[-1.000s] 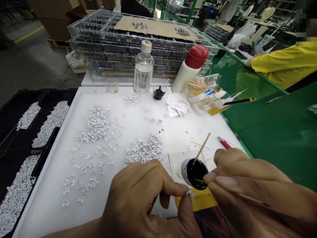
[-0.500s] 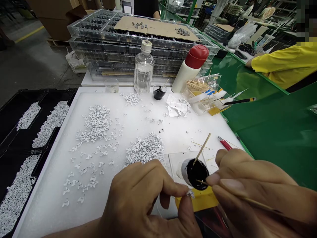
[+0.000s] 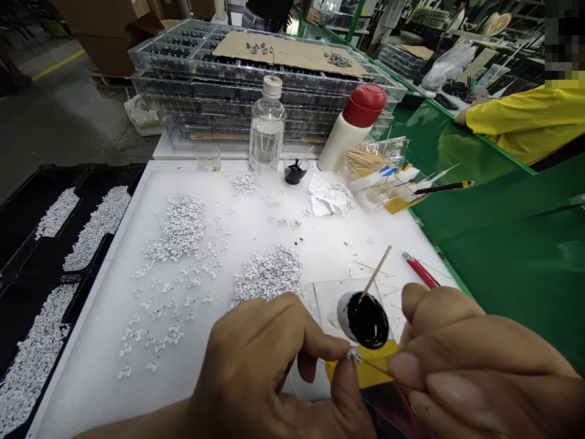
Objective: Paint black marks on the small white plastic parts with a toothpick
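Note:
Between thumb and index finger, my left hand [image 3: 278, 366] pinches a small white piece [image 3: 353, 355]. My right hand [image 3: 475, 360] grips a thin wooden stick [image 3: 375, 367], whose tip reaches the small piece. Just behind the fingertips stands a tilted cup of black paint [image 3: 368, 320] with another stick [image 3: 377, 271] leaning in it. A yellow pad [image 3: 377, 366] lies beneath the fingertips. Beyond my left hand is a heap of white pieces [image 3: 269, 274], and a second heap [image 3: 178, 225] sits farther left with loose pieces around it.
A clear bottle [image 3: 267, 125], a red-capped flask [image 3: 354, 125] and a small black paint dish [image 3: 295, 172] stand at the back. Stacked clear trays [image 3: 196, 88] rise behind them. A red pen-like tool [image 3: 420, 269] lies right. Black bins [image 3: 27, 244] stand left; a person in yellow [image 3: 530, 116] is at right.
The stick in my right hand has moved from over the black paint down to the small piece. My left hand keeps its pinch. Behind the trays, the person in dark clothing has shifted.

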Demonstrator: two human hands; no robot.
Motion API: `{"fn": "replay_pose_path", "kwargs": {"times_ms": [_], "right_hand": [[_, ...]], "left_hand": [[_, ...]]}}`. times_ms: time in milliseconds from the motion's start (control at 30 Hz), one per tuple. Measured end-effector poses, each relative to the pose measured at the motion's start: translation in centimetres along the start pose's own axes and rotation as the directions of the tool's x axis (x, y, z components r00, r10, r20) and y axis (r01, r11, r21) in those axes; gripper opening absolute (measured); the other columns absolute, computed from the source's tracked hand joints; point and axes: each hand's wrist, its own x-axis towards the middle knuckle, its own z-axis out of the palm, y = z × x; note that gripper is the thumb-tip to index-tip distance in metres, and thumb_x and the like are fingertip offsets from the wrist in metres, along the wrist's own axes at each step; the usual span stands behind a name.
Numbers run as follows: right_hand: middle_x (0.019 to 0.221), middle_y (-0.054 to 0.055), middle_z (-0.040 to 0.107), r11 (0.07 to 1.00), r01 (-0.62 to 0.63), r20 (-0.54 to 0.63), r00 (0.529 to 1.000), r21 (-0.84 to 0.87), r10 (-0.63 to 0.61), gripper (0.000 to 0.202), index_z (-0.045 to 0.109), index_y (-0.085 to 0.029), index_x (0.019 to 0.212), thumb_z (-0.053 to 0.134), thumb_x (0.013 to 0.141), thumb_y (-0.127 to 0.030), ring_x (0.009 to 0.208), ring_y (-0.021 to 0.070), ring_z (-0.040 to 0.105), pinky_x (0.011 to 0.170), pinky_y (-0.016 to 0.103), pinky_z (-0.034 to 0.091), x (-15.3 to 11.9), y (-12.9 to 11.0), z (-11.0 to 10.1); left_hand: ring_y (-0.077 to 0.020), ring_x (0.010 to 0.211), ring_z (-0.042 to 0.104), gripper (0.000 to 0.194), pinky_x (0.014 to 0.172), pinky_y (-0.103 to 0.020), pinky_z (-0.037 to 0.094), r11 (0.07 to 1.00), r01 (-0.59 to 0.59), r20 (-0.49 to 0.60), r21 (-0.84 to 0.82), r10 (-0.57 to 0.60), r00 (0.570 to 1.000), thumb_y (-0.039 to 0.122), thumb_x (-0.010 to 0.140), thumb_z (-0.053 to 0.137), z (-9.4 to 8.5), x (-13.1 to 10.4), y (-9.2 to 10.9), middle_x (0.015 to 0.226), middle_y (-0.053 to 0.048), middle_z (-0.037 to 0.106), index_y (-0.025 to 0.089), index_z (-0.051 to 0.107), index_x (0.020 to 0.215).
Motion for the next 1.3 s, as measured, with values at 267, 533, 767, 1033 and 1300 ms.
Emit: {"fn": "replay_pose_path", "kwargs": {"times_ms": [267,533,767,1033,1300], "right_hand": [[0.101,-0.003,0.084,0.994,0.070,0.035,0.997,0.083,-0.073,0.066,0.078,-0.034,0.122,0.079,0.072,0.009,0.061,0.0125,0.076,0.063,0.027,0.068,1.2,-0.4,0.0],[0.117,-0.003,0.082,0.985,0.067,0.052,0.996,0.162,-0.077,0.075,0.076,-0.036,0.126,0.077,0.070,0.014,0.073,0.0132,0.080,0.069,0.025,0.070,0.7,0.1,0.0],[0.104,-0.003,0.084,0.993,0.039,0.018,0.999,0.107,-0.041,0.066,0.078,-0.036,0.118,0.080,0.072,0.011,0.063,0.0147,0.078,0.059,0.026,0.067,0.9,-0.5,0.5],[0.085,0.006,0.078,0.987,-0.157,-0.262,0.955,-0.046,0.139,0.019,0.079,-0.029,0.094,0.091,0.080,-0.033,0.070,0.0234,0.076,0.055,0.037,0.062,-2.7,-1.1,2.5],[0.086,0.007,0.076,0.990,-0.127,-0.237,0.965,-0.063,0.109,0.021,0.078,-0.028,0.093,0.090,0.081,-0.040,0.075,0.0247,0.074,0.057,0.039,0.061,-3.0,-1.0,2.5]], "left_hand": [[-0.0094,0.039,0.047,0.018,0.033,-0.024,0.030,1.000,0.006,0.015,-0.009,-0.006,1.000,0.011,0.073,0.066,-0.1,0.0,-0.2,0.052,0.008,0.046,0.025,0.055,0.076],[-0.0090,0.040,0.047,0.018,0.034,-0.026,0.032,1.000,0.002,0.006,0.000,-0.002,1.000,0.010,0.072,0.065,0.0,-0.1,0.1,0.052,0.009,0.046,0.024,0.054,0.076],[-0.0081,0.041,0.046,0.019,0.034,-0.023,0.031,1.000,0.005,0.008,-0.024,-0.005,1.000,0.009,0.071,0.065,0.0,-0.1,-0.3,0.054,0.008,0.047,0.024,0.054,0.077],[-0.0076,0.047,0.050,0.018,0.036,-0.018,0.033,0.991,0.132,0.111,0.003,-0.131,0.985,0.006,0.076,0.065,-0.6,-0.1,0.6,0.058,0.007,0.052,0.022,0.057,0.078],[-0.0069,0.047,0.051,0.019,0.038,-0.016,0.035,0.993,0.112,0.121,-0.040,-0.106,0.987,0.005,0.076,0.065,-0.7,-0.2,0.4,0.059,0.007,0.054,0.022,0.058,0.082]]}}
